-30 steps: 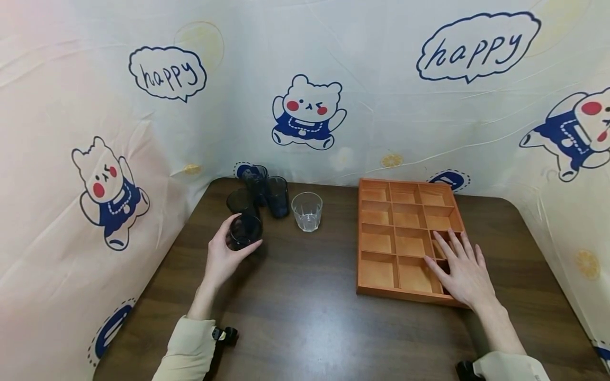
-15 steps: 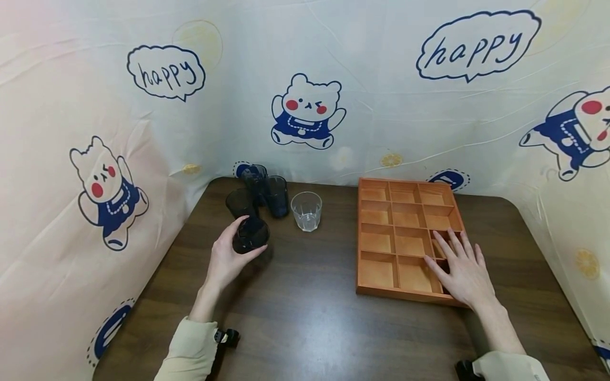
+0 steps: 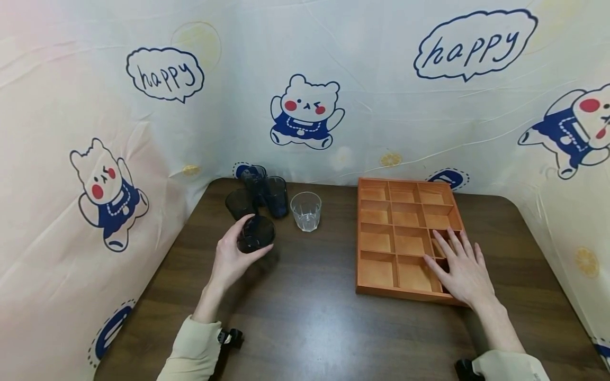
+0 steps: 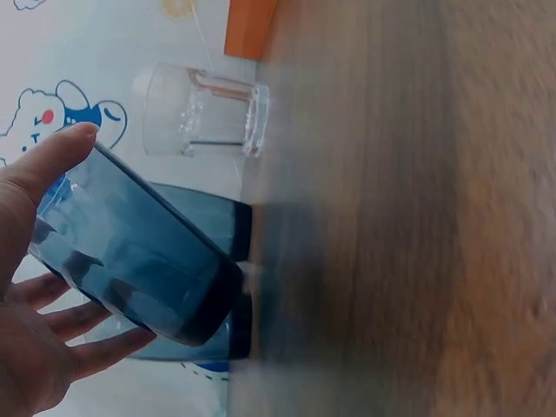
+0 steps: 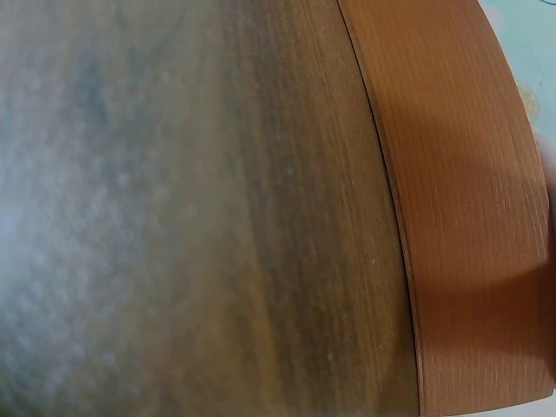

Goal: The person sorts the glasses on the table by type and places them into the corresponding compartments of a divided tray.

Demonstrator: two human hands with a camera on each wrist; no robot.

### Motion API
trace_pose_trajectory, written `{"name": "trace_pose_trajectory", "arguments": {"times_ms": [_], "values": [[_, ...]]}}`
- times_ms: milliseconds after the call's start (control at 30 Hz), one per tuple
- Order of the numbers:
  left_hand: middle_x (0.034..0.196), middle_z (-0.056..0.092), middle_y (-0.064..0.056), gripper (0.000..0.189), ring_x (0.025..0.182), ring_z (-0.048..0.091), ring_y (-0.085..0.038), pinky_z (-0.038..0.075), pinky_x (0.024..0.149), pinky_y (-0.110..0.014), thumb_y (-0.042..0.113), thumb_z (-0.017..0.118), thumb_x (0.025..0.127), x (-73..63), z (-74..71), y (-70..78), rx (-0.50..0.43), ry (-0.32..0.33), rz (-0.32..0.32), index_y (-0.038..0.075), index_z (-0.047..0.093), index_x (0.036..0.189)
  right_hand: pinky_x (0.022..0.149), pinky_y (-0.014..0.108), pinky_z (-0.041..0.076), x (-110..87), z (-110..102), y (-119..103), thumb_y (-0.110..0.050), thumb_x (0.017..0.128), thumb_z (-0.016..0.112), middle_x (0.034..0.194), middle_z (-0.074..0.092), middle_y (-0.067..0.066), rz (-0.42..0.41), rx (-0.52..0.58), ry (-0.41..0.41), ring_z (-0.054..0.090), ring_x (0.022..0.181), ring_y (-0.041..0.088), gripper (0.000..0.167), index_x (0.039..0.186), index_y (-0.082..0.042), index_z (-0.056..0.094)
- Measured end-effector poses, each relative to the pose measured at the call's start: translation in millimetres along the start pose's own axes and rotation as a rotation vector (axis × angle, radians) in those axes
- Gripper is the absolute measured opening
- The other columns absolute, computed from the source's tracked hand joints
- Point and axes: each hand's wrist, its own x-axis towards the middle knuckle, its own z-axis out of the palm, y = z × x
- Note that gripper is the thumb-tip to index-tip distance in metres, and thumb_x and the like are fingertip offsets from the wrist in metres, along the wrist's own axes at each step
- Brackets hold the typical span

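My left hand (image 3: 231, 259) grips a dark blue glass tumbler (image 3: 256, 234) between the thumb and the fingers. In the left wrist view this tumbler (image 4: 139, 252) leans over at a slant, and several fingers support its side. Behind it stand more dark tumblers (image 3: 277, 197), partly hidden in the left wrist view. A clear glass (image 3: 306, 212) is upright just to their right. My right hand (image 3: 464, 272) rests with fingers spread on the right side of a wooden compartment tray (image 3: 376, 270). The right wrist view shows mainly the tray's orange-brown side wall (image 5: 469, 200).
A dark brown wooden table (image 3: 305, 317) carries everything. Around its back and sides hangs a pale printed cloth (image 3: 371, 121) with bears and lettering. The tray's compartments in sight hold nothing. A small black device (image 3: 231, 338) sits at the left cuff.
My left hand has moved a little to the right with the tumbler, away from the other dark tumblers. The right hand and the tray keep their place.
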Motion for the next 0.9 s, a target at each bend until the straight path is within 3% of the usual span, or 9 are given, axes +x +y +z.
{"name": "trace_pose_trajectory", "arguments": {"times_ms": [200,400,533,700,900], "values": [[0.150,0.069,-0.013,0.085,0.128,0.071,-0.035,0.059,0.102,-0.056,0.023,0.101,0.079,4.4,7.5,13.3,-0.033,-0.033,0.024,0.015,0.061,0.153,0.129,0.082,0.008,0.0,0.5,0.2,-0.063,0.109,0.053,0.180,0.020,0.030,0.004,-0.001,0.000,0.010,0.168,0.056,0.083,0.176,-0.020,0.026],[0.149,0.070,-0.011,0.086,0.123,0.073,-0.033,0.061,0.098,-0.053,0.026,0.103,0.076,9.1,16.1,26.9,-0.041,-0.068,0.048,0.022,0.063,0.152,0.129,0.082,0.009,-0.2,0.2,0.8,-0.062,0.109,0.054,0.180,0.020,0.029,-0.002,0.003,0.006,0.010,0.168,0.056,0.083,0.176,-0.020,0.027],[0.148,0.071,-0.010,0.086,0.129,0.072,-0.032,0.060,0.107,-0.054,0.025,0.103,0.075,11.9,23.2,31.9,-0.047,-0.087,0.071,0.020,0.064,0.151,0.129,0.082,0.009,-0.1,0.6,0.8,-0.062,0.109,0.054,0.180,0.021,0.029,-0.004,0.003,0.009,0.010,0.168,0.056,0.083,0.175,-0.020,0.027],[0.145,0.073,-0.009,0.086,0.131,0.071,-0.032,0.057,0.111,-0.058,0.030,0.104,0.075,16.4,32.9,40.7,-0.020,-0.100,0.088,0.017,0.065,0.150,0.129,0.081,0.009,-0.6,-0.1,1.6,-0.063,0.109,0.053,0.180,0.022,0.029,-0.003,0.000,0.013,0.010,0.168,0.056,0.083,0.176,-0.020,0.026],[0.145,0.074,-0.009,0.086,0.131,0.072,-0.031,0.057,0.112,-0.059,0.034,0.103,0.076,19.7,44.9,53.3,0.005,-0.146,0.097,0.021,0.064,0.151,0.129,0.081,0.010,-0.8,-0.8,0.8,-0.063,0.110,0.053,0.180,0.021,0.030,-0.002,0.002,0.011,0.011,0.168,0.056,0.083,0.176,-0.020,0.026]]}}
